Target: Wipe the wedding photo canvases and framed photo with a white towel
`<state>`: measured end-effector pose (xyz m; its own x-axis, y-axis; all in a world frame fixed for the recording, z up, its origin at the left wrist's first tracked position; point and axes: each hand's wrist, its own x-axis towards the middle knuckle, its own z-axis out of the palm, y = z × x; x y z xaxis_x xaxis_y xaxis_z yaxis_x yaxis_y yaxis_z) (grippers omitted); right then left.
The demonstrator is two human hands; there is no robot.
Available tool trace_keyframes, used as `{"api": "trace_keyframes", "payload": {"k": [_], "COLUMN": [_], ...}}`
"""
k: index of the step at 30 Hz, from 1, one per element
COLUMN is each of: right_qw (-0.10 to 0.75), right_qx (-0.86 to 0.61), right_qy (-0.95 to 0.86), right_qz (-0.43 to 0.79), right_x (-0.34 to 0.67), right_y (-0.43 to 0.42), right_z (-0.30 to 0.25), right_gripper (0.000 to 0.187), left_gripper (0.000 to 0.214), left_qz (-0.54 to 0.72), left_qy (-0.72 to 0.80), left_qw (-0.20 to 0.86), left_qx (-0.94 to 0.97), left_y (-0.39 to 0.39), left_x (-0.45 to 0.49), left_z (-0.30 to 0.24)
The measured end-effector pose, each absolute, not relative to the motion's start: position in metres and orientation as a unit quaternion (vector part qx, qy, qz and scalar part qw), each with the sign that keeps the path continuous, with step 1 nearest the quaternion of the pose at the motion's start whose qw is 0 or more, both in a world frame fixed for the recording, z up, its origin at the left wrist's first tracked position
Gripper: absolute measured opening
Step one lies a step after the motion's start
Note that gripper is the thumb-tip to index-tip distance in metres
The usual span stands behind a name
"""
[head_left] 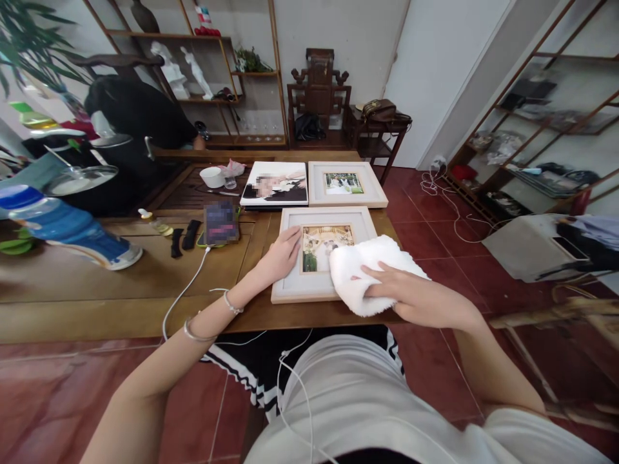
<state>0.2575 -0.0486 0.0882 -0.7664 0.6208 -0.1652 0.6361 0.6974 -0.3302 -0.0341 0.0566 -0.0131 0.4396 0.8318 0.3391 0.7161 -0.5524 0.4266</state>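
Note:
A pale wooden picture frame [294, 283] with a photo in its middle lies flat near the front edge of the wooden table [145, 303]. My left hand [282, 252] rests flat on the frame's left side, fingers stretched out. My right hand [411, 293] presses a white cloth [360, 264] onto the frame's right half, fingers laid over the cloth. The cloth hides the frame's right edge.
Behind lie a second framed photo [347, 184] and an unframed photo print [275, 184]. A phone [221, 222] on a white cable, a small bottle [155, 222], a white bowl [211, 176] and a blue water bottle [62, 227] sit to the left. Shelves and chairs stand around.

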Motion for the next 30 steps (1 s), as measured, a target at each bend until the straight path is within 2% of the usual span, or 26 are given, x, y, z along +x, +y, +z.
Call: {"api": "trace_keyframes", "payload": {"k": [4, 9, 13, 17, 23, 26, 30], "right_qw": [-0.007, -0.103, -0.088, -0.05, 0.039, 0.03, -0.021], "right_qx": [0.384, 0.435, 0.427, 0.401, 0.353, 0.366, 0.382], "right_qy": [0.914, 0.894, 0.899, 0.915, 0.926, 0.916, 0.919], "right_qz": [-0.129, 0.009, 0.049, 0.014, -0.13, -0.158, -0.096], "right_x": [0.253, 0.243, 0.235, 0.232, 0.236, 0.233, 0.224], "right_y": [-0.012, 0.06, 0.079, 0.046, -0.045, -0.06, -0.022], "right_z": [0.067, 0.04, 0.036, 0.048, 0.086, 0.087, 0.063], "right_gripper": [0.068, 0.063, 0.058, 0.054, 0.051, 0.052, 0.051], "left_gripper": [0.043, 0.043, 0.042, 0.042, 0.042, 0.043, 0.042], "left_qz": [0.262, 0.253, 0.261, 0.269, 0.266, 0.261, 0.254], "left_qy": [0.429, 0.425, 0.44, 0.443, 0.448, 0.444, 0.433], "left_qw": [0.102, 0.097, 0.103, 0.111, 0.104, 0.1, 0.098], "left_qx": [0.858, 0.864, 0.853, 0.848, 0.847, 0.852, 0.859], "left_y": [0.059, 0.06, 0.059, 0.059, 0.056, 0.056, 0.058], "left_x": [-0.036, -0.037, -0.036, -0.034, -0.033, -0.034, -0.035], "left_z": [-0.012, -0.01, -0.01, -0.01, -0.008, -0.009, -0.009]}}
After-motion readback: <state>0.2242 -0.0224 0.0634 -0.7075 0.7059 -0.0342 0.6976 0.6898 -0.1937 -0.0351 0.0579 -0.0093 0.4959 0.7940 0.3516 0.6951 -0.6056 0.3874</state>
